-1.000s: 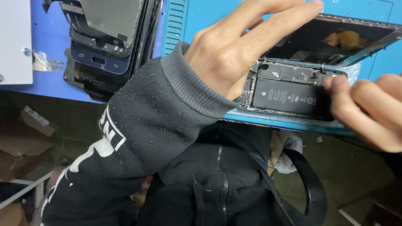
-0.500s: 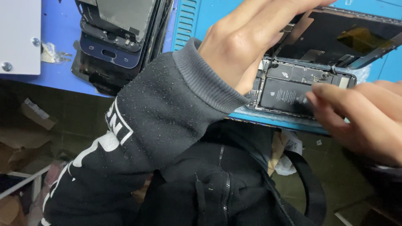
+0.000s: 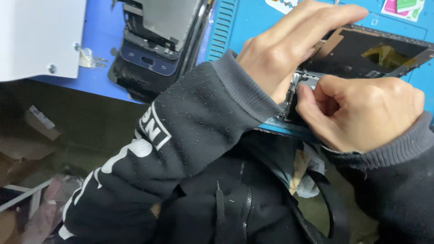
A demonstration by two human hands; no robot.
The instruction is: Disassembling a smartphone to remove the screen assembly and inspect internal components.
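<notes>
An opened phone point(image 3: 304, 79) lies on a blue work mat point(image 3: 253, 18) at the table's near edge, its lifted screen panel point(image 3: 370, 52) tilted up behind it. My left hand point(image 3: 285, 49) rests over the phone's left side, fingers stretched onto the screen panel's edge. My right hand point(image 3: 361, 110) is curled over the phone body, thumb and fingertips pinched at its left end near the inner parts. Most of the phone body is hidden under my hands.
A pile of dark phone screens and frames point(image 3: 158, 40) lies at the back left on the blue table. A white box point(image 3: 40, 38) with screws stands at the far left. Coloured stickers point(image 3: 402, 7) sit at the mat's far right. Below the table edge are my dark jacket and floor clutter.
My right hand has moved left across the phone body and now covers the battery area. The left hand has kept its hold on the phone.
</notes>
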